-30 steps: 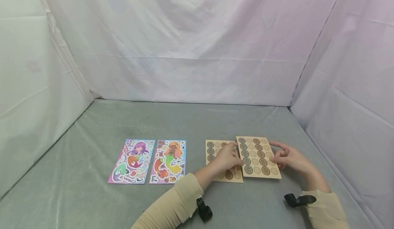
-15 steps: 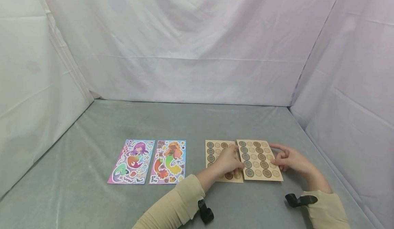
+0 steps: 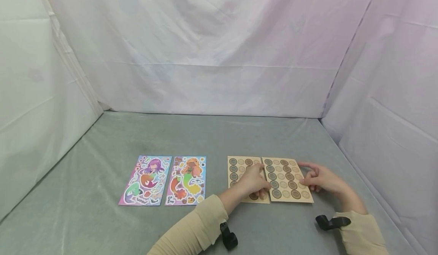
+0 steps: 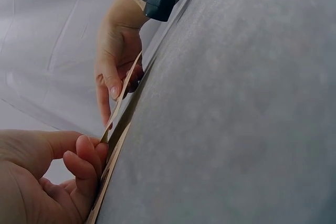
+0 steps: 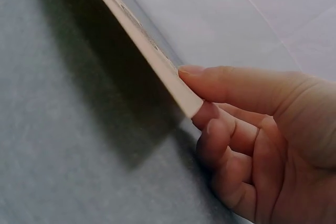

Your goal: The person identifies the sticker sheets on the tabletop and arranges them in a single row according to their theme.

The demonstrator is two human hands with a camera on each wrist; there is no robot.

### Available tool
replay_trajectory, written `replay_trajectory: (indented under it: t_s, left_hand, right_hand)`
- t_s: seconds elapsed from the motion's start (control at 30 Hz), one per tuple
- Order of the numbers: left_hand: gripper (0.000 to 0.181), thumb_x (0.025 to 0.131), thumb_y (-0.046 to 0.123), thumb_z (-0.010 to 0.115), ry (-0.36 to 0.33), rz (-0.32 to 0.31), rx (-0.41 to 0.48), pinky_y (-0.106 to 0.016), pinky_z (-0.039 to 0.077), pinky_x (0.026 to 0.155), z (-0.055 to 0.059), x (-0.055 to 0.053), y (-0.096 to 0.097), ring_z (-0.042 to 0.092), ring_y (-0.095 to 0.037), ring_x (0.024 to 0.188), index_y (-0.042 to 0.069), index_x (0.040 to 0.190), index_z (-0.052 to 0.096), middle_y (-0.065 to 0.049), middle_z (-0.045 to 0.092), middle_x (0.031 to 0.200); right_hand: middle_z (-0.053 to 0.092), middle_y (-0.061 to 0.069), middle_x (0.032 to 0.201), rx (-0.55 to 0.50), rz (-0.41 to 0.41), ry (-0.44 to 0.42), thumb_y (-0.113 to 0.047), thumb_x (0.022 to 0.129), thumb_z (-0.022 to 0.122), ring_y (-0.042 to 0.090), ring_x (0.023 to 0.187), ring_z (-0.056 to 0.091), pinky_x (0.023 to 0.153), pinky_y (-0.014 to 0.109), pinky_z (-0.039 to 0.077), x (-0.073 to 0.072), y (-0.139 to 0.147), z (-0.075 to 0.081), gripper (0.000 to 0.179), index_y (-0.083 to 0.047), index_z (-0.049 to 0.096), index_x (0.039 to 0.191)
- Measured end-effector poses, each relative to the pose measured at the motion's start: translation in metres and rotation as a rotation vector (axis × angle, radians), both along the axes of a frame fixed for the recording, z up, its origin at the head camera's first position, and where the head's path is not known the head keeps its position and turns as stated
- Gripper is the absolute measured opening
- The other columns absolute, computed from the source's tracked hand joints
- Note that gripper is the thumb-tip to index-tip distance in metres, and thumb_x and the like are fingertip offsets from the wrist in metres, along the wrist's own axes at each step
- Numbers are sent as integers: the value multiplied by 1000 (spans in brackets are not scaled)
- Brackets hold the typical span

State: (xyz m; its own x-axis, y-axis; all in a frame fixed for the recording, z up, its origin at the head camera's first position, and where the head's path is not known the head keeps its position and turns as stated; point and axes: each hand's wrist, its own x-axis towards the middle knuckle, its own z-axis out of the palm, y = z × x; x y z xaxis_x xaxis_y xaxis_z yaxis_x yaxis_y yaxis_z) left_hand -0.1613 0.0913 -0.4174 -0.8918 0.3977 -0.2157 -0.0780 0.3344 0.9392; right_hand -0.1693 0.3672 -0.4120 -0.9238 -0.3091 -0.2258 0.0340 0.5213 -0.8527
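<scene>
A tan sheet of round stickers (image 3: 286,179) is held slightly above the grey table, tilted, with a shadow beneath it in the right wrist view. My left hand (image 3: 252,180) pinches its left edge between thumb and fingers. On its right edge, my right hand (image 3: 323,178) pinches with the thumb on top and a finger underneath. A second tan sticker sheet (image 3: 234,170) lies flat to the left, partly hidden under my left hand. In the left wrist view the held sheet (image 4: 125,88) appears edge-on between both hands.
Two colourful mermaid sticker sheets, one with a purple-haired figure (image 3: 146,180) and one with an orange-haired figure (image 3: 186,180), lie side by side on the left of the grey table (image 3: 205,133). White cloth walls (image 3: 219,87) stand at the back and sides.
The held sticker sheet has come down and nearer to me, lining up more closely with the tan sheet beside it. Both hands have moved slightly with it, keeping their pinch.
</scene>
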Motion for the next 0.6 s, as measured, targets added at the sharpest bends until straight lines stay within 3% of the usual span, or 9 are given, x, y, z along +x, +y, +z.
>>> replay_trajectory:
  t_s: [0.13,0.4,0.6]
  left_hand:
    - [75,77,-2,70,-20,12,8,-19,36,31,-1,0,1,45,-10,34,1,144,37,-6,59,51]
    - [77,75,-3,72,5,22,23,-19,36,30,-4,0,1,45,-10,32,2,144,37,-6,59,50]
    - [74,73,-5,72,-3,45,-8,-19,36,30,-2,1,2,45,-9,32,5,141,44,-6,58,48]
  right_hand:
    - [56,6,64,4,-3,-7,-11,83,73,10,49,47,42,23,40,0,-1,0,82,10,24,145]
    - [55,4,63,-1,17,-21,-9,82,73,8,47,45,40,21,36,0,-1,-2,83,9,22,145]
    - [55,3,62,19,12,-29,-10,81,74,8,47,45,40,20,36,-1,-1,-3,84,6,23,146]
